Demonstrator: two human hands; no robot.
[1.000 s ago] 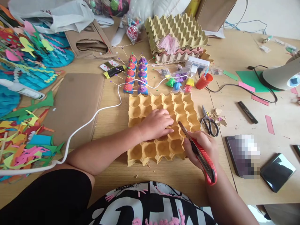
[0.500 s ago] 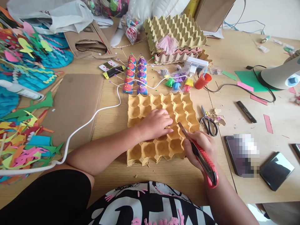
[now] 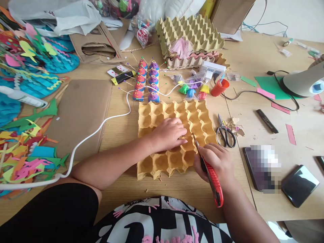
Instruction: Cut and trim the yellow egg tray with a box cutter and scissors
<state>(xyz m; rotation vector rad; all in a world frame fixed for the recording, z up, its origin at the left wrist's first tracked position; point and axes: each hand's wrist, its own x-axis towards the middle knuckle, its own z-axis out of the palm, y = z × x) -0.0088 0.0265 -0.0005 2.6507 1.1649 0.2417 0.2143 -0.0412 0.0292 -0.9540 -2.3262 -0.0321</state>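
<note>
Head view: the yellow egg tray [image 3: 160, 162] lies on the surface [image 3: 121, 131] directly beneath the left hand [image 3: 169, 133], with the right hand [image 3: 215, 160] over its right-hand edge. The tray is close to square, so its shape gives no strong long axis; its cups run in rows away from the body and across it.

The line that matters is that of the red cutter [image 3: 214, 180]. Its long axis slants from below the right hand forward and to the left, with the blade [image 3: 195, 140] pointing away from the body. The blade's tip sits at the ridges between cups, just to the right of the left fingertips and only a narrow gap from them. Whether the edge is in the cardboard or only above it, I cannot tell.

The right hand is closed around the cutter's handle. The left hand is palm down across the middle of the tray, fingers partly curled and close together; the fingertips dip among the cups, and I cannot tell whether they pinch the cardboard or only press on it. Just beyond the right hand, off the tray's right edge, lie scissors [image 3: 225, 132] beside small scraps [image 3: 236, 126].
</note>
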